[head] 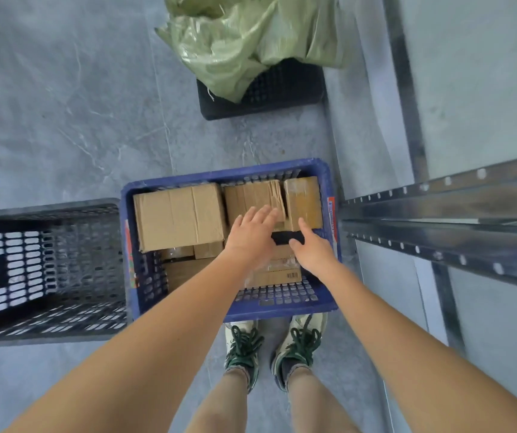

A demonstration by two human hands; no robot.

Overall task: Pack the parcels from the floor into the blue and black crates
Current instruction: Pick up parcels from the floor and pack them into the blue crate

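Reaching down into the blue crate (282, 307), a person spreads the left hand (252, 232) flat on a cardboard parcel (251, 195) while the right hand (311, 248) grips a small black parcel (285, 237) between them. The step looks like settling it among the boxes; next, probably letting go. An empty black crate (48, 270) stands left of the hands.

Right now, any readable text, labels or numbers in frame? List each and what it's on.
None legible.
Barcode label on the parcel nearest the feet: too small to read.
Red-and-white sticker on the blue crate right rim: blurred.
Sticker on its left wall: blurred.
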